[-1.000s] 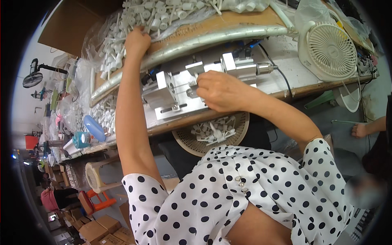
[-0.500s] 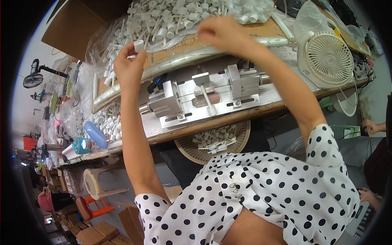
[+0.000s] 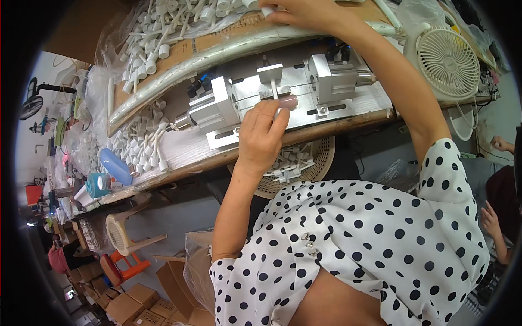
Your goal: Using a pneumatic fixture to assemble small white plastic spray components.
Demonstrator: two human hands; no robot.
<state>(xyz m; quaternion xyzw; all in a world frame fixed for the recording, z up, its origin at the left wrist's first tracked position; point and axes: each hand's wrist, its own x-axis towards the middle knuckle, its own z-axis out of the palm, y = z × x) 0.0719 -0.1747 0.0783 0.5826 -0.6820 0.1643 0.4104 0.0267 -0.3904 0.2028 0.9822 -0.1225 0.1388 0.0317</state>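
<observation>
My left hand [image 3: 260,136] is at the metal fixture [image 3: 293,89], its fingers closed around the lower end of a white stemmed plastic piece [image 3: 274,88]. The upper part of that stem shows between my fingers and a small metal block; its lower end is hidden. A pinkish cylinder [image 3: 289,102] lies just beside my fingertips. Up at the pile of white plastic parts [image 3: 179,13], my right hand [image 3: 307,13] is closed on a white cap [image 3: 267,10], with the upper part of the hand cut off by the picture's edge.
A padded, plastic-wrapped rim [image 3: 217,54] runs between pile and fixture. Below the bench edge stands a beige basket [image 3: 325,163] holding white pieces. A white fan [image 3: 448,65] is at the right; loose white parts [image 3: 144,146] and a blue object [image 3: 116,166] lie left. Another person's hand [image 3: 490,220] shows far right.
My left hand has come down and right from the pile to the fixture; the white cap it held is no longer visible there. My right hand has closed on a cap at the pile.
</observation>
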